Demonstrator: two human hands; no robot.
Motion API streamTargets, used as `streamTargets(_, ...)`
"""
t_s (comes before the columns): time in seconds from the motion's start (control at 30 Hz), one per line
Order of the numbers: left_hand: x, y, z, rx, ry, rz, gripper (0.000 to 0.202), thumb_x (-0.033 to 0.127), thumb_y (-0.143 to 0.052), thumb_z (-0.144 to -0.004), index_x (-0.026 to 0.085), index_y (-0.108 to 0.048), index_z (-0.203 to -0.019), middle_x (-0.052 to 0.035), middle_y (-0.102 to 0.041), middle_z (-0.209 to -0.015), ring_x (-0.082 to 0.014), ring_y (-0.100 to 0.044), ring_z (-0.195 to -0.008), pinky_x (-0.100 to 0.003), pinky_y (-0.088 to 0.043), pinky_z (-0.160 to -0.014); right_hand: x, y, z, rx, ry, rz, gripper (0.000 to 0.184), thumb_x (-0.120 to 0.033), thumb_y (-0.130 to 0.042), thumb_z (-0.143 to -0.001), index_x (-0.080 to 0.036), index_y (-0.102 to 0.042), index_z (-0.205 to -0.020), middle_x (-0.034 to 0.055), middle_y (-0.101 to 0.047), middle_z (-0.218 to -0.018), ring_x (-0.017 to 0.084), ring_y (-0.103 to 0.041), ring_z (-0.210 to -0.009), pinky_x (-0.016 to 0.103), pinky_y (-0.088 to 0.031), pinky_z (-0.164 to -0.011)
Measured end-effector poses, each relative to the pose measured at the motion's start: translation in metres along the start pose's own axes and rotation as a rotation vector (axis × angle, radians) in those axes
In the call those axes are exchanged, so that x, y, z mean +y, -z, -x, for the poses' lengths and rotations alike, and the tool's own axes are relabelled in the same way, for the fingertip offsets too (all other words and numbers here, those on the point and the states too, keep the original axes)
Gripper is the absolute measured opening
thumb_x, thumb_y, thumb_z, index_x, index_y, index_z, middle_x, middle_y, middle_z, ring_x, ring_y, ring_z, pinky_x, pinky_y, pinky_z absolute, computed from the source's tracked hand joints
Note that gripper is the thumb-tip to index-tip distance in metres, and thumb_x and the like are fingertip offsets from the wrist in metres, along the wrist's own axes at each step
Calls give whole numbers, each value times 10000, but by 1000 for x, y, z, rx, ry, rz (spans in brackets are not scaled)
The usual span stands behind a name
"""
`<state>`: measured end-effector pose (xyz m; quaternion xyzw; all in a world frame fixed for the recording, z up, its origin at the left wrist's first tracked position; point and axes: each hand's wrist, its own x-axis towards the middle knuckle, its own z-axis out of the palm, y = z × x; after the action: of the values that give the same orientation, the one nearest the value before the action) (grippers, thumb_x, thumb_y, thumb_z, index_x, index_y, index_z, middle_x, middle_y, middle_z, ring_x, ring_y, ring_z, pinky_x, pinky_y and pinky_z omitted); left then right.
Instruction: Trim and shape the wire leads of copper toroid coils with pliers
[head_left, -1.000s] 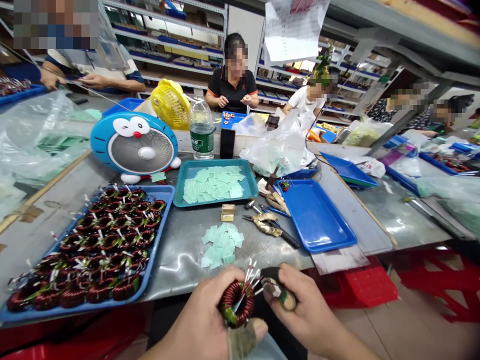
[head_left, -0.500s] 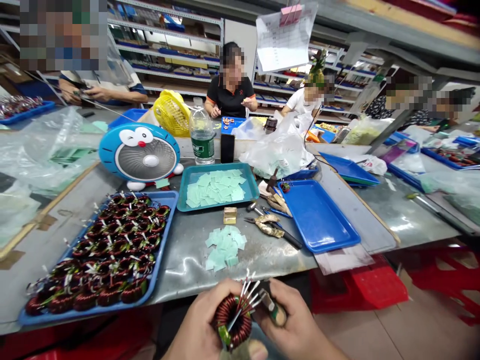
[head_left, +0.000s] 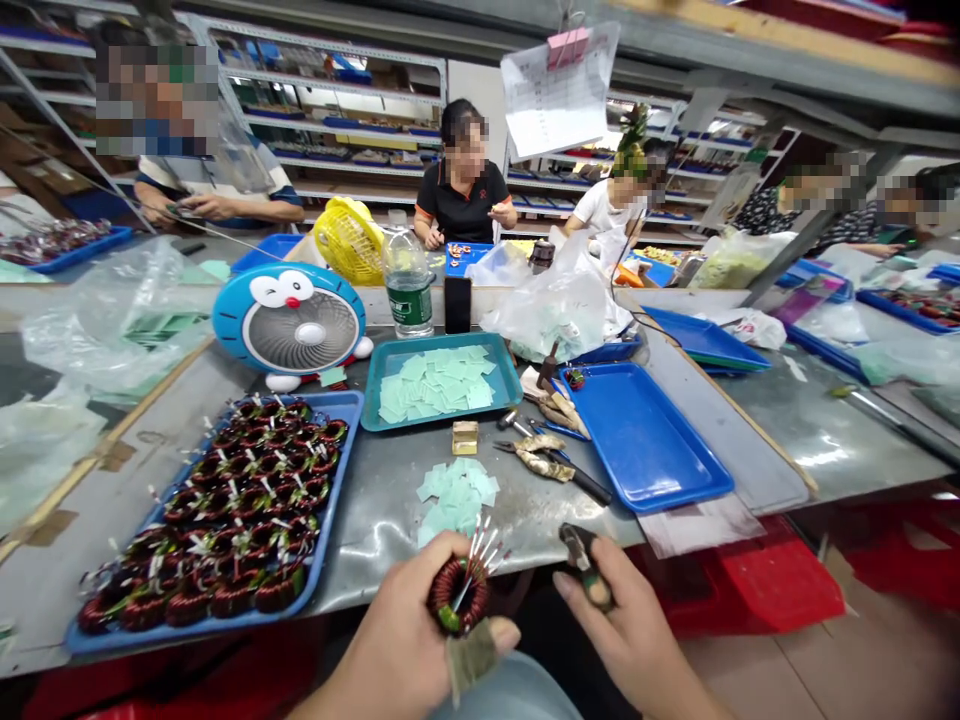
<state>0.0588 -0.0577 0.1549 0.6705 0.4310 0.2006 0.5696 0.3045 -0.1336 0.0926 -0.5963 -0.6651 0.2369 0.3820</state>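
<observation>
My left hand (head_left: 409, 615) grips a toroidal coil (head_left: 459, 596) wound with dark red-brown copper wire, with a bit of green-yellow at its lower side. Several pale wire leads (head_left: 484, 553) rise from the coil's middle, fanning up and right. A grey-green wrap (head_left: 471, 660) is around my left thumb. In my right hand (head_left: 626, 610), to the right and apart from the coil, is a small hand tool (head_left: 577, 550) with a dark metal head and a green-and-tan end. My fingers cover part of it, so its exact kind is unclear.
A blue tray (head_left: 330, 520) of several similar coils stands left. Mint-green slips lie in a teal tray (head_left: 367, 405) and in a pile (head_left: 457, 495). Taped pliers (head_left: 536, 458) lie near another blue tray (head_left: 652, 430) holding one coil. Behind are a fan (head_left: 289, 320), a bottle (head_left: 409, 285) and co-workers.
My right hand and its tool have moved right and up, away from the coil. My left hand with the coil has shifted slightly left. The whole view has shifted a little.
</observation>
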Motion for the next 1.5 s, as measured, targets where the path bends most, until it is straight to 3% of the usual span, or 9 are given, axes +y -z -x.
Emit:
streamTargets(0.2, 12, 3, -6, 61, 71, -73, 368, 389, -829, -742, 208, -528, -853, 68, -494, -683, -120, -395, -653, -227, -320, -601, -23, -4, -6, -127, 301, 309, 268, -83, -547, -863, -215, -560, -1095, 102, -598, -1102, 250, -549, -871, 374, -479, -716)
streamTargets(0.3, 16, 5, -6, 67, 62, -111, 335, 354, -817, -741, 211, -536, -853, 74, -513, -669, -117, -392, -632, -229, -315, -591, -30, -7, -15, -141, 350, 349, 295, -69, -549, -823, -206, -548, -1083, 107, -598, -1088, 253, -530, -852, 380, -459, -704)
streamTargets(0.4, 16, 8, -4, 65, 19, -177, 299, 310, -791, -744, 216, -520, -829, 76, -519, -667, -115, -401, -619, -236, -301, -589, -30, -1, -23, -188, 370, 343, 192, -69, -556, -818, -211, -514, -940, 71, -592, -948, 233, -513, -797, 351, -416, -666)
streamTargets(0.47, 14, 11, -2, 38, -47, -232, 266, 289, -767, -750, 216, -523, -825, 70, -527, -679, -116, -414, -622, -243, -291, -594, -32, 9, -28, -268, 334, 281, 148, -86, -557, -851, -215, -489, -872, 39, -573, -857, 213, -513, -766, 328, -395, -650)
streamTargets(0.57, 15, 15, 0, -51, -137, -260, 221, 300, -732, -774, 215, -543, -849, 63, -538, -707, -112, -438, -633, -244, -298, -604, -38, 25, -36, -493, 140, 87, 112, -151, -600, -917, -219, -528, -864, 3, -581, -828, 178, -542, -762, 292, -413, -663)
streamTargets(0.67, 21, 17, 0, -101, -85, -202, 242, 347, -720, -789, 219, -526, -854, 80, -502, -680, -103, -402, -613, -236, -294, -577, -42, 27, -43, -622, -3, -75, 102, -207, -648, -930, -219, -560, -880, -14, -575, -821, 157, -538, -747, 271, -424, -660)
streamTargets(0.87, 32, 16, -5, -116, 54, -99, 290, 337, -758, -733, 217, -505, -811, 90, -467, -676, -103, -359, -633, -234, -303, -564, -34, 22, -48, -461, 178, 44, 109, -160, -561, -980, -212, -495, -910, 22, -541, -924, 184, -509, -860, 323, -411, -752)
streamTargets(1.3, 32, 12, -13, -109, 37, -71, 272, 311, -756, -738, 215, -516, -825, 96, -502, -672, -100, -393, -628, -227, -331, -561, -31, 32, -51, -466, 238, 183, 199, -111, -569, -924, -225, -410, -885, 1, -508, -879, 181, -461, -796, 316, -346, -702)
streamTargets(1.5, 32, 8, -11, -61, 72, -58, 278, 366, -750, -769, 212, -526, -824, 77, -517, -717, -118, -421, -682, -241, -350, -612, -18, 16, -48, -195, 365, 325, 255, -19, -528, -811, -220, -468, -957, 34, -512, -896, 218, -447, -813, 343, -337, -699)
